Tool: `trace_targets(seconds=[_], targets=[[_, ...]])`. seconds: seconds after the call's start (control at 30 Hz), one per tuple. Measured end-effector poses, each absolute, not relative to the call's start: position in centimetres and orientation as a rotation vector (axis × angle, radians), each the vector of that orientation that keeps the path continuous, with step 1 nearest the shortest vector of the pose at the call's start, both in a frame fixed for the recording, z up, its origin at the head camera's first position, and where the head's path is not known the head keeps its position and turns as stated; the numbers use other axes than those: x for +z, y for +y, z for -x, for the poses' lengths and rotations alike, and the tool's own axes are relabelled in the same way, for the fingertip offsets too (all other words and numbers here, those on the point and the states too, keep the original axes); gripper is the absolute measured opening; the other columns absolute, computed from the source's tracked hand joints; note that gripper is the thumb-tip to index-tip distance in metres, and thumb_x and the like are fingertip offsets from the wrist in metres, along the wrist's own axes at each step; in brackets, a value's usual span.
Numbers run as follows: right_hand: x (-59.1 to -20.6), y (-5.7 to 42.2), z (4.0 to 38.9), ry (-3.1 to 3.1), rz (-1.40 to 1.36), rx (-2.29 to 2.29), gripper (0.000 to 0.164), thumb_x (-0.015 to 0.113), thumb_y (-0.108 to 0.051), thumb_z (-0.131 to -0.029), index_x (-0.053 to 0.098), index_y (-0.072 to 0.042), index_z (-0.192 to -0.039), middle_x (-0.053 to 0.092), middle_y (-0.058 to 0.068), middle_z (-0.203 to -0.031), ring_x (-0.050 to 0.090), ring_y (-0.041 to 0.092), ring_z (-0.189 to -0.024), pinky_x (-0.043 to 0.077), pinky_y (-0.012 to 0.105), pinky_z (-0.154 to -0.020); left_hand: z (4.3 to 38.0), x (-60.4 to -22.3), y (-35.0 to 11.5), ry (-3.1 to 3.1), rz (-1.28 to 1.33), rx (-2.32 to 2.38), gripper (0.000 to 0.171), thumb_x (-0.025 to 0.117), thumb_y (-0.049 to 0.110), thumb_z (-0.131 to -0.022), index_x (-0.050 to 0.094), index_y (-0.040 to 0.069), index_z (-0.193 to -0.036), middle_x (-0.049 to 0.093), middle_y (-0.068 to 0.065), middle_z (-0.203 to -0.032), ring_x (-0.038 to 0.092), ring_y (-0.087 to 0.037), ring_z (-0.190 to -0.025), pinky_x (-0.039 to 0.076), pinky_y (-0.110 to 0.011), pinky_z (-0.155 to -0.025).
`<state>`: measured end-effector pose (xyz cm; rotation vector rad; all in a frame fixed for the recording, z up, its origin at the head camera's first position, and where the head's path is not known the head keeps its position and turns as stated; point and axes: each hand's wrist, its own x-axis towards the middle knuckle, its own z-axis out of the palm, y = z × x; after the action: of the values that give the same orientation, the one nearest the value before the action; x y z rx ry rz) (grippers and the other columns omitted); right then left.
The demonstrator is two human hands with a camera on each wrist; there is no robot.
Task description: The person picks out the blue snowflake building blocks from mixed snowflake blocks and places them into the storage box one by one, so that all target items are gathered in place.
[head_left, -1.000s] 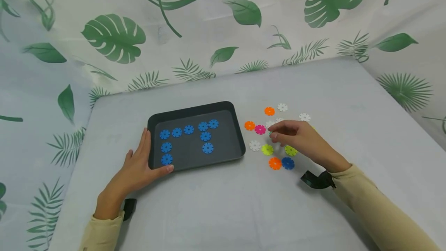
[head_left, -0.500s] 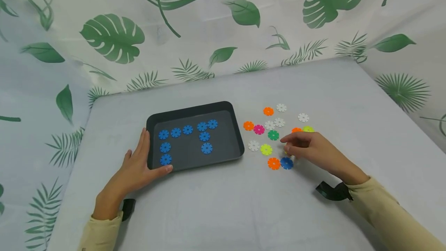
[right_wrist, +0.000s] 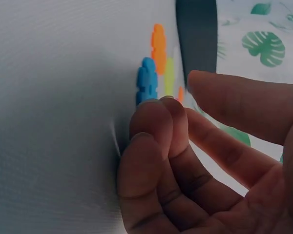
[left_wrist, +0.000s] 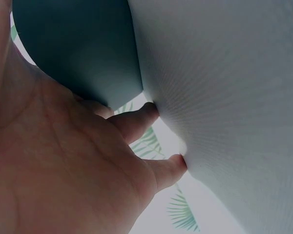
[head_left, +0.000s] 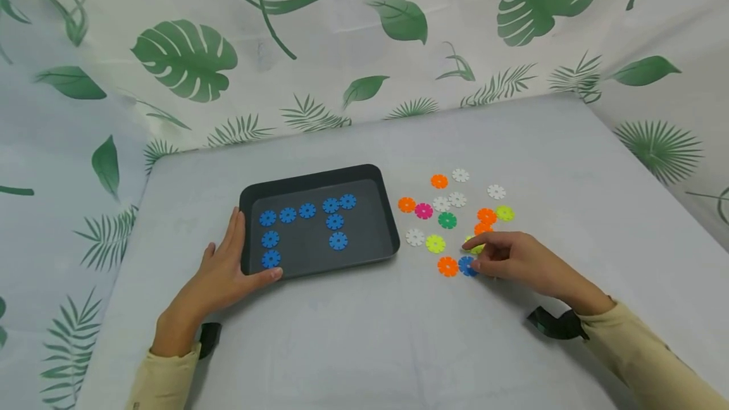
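My left hand [head_left: 219,277] rests against the near left corner of a dark grey baking tray [head_left: 393,248]. Its fingers lie straight along the left wall and the thumb reaches over the front rim. In the left wrist view two fingertips [left_wrist: 178,163] touch the tablecloth. Blue notched discs [head_left: 307,211] lie flat inside the tray in two groups. My right hand [head_left: 526,264] is low over the loose discs, fingertips right at a blue notched disc [head_left: 467,265]. In the right wrist view its fingers are loosely bent, the thumb is apart from them, and the blue disc [right_wrist: 146,80] is just beyond.
Right of the tray lie more notched discs: orange [head_left: 447,266], yellow [head_left: 435,244], green [head_left: 447,220], pink [head_left: 424,211] and several white [head_left: 461,175]. A white cloth [head_left: 342,347] covers the table. A leaf-print curtain [head_left: 319,37] hangs behind.
My right hand has moved right and toward me, from beside the green disc to the blue one, uncovering orange and yellow discs. My left hand and the tray stay put.
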<state>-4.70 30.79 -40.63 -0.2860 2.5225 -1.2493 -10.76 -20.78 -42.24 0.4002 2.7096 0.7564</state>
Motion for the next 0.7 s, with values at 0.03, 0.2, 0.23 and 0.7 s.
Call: trace_targets(seconds=[0.03, 0.2, 0.23, 0.7], targets=[[-40.7, 30.7, 4.7, 2.532, 0.302, -1.246, 0.027, 0.078, -0.012, -0.099, 0.075, -0.003, -0.123, 0.067, -0.001, -0.084, 0.064, 0.016, -0.077, 0.054, 0.026, -0.068, 10.8, -42.2, -20.8, 2.709, -0.399, 0.757, 0.136, 0.076, 0.066, -0.090, -0.016, 0.004, -0.169, -0.020, -0.014, -0.177, 0.001, -0.045, -0.162, -0.002, -0.078, -0.119], [-41.1, 30.3, 4.6, 2.610, 0.354, -1.186, 0.020, 0.080, -0.008, -0.096, 0.077, -0.006, -0.116, 0.063, -0.005, -0.079, 0.060, 0.013, -0.074, 0.052, 0.025, -0.066, 10.7, -42.3, -20.8, 2.710, -0.396, 0.763, 0.136, 0.076, 0.066, -0.090, -0.016, 0.004, -0.169, -0.020, -0.013, -0.177, 0.000, -0.045, -0.162, -0.001, -0.078, -0.119], [-41.2, 30.1, 4.5, 2.627, 0.361, -1.169, 0.019, 0.080, -0.007, -0.096, 0.077, -0.006, -0.115, 0.062, -0.006, -0.078, 0.059, 0.012, -0.073, 0.051, 0.025, -0.066, 10.7, -42.3, -20.8, 2.710, -0.395, 0.764, 0.136, 0.076, 0.066, -0.090, -0.016, 0.004, -0.169, -0.020, -0.014, -0.177, 0.000, -0.044, -0.162, -0.001, -0.078, -0.119], [-41.8, 29.2, 4.1, 2.748, 0.380, -1.022, 0.024, 0.086, -0.004, -0.089, 0.068, -0.004, -0.104, 0.054, -0.004, -0.085, 0.052, 0.015, -0.079, 0.047, 0.026, -0.065, 10.8, -42.2, -20.8, 2.711, -0.400, 0.760, 0.136, 0.076, 0.066, -0.090, -0.017, 0.004, -0.169, -0.020, -0.013, -0.177, 0.001, -0.045, -0.162, -0.001, -0.078, -0.118]])
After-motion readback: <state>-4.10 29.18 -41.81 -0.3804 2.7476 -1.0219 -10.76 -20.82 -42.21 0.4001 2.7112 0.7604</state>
